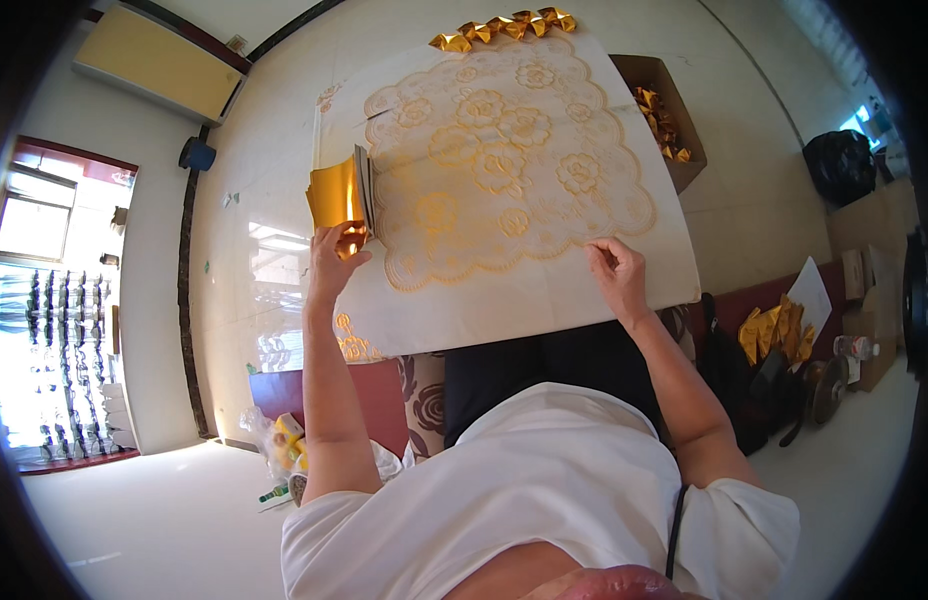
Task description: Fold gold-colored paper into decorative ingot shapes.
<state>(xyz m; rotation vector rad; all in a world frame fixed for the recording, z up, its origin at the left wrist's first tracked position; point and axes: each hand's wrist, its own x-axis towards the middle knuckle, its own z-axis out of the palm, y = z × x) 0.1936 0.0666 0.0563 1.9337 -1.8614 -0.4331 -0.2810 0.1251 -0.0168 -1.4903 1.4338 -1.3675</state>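
At the table's left edge lies a stack of gold foil paper, its sheets fanned a little and a grey edge showing on its right side. My left hand is at the near end of this stack. Its fingers grip a foil sheet's near edge, which curls up shiny, while the thumb points off to the right. Over the near right part of the tablecloth my right hand is held with its fingers curled in and the thumb close to them. No foil shows in it.
A row of folded gold foil pieces lines the table's far edge. Beside the table's far right stands a cardboard box holding more of them. Crumpled gold foil and a black bag are on the seat at right.
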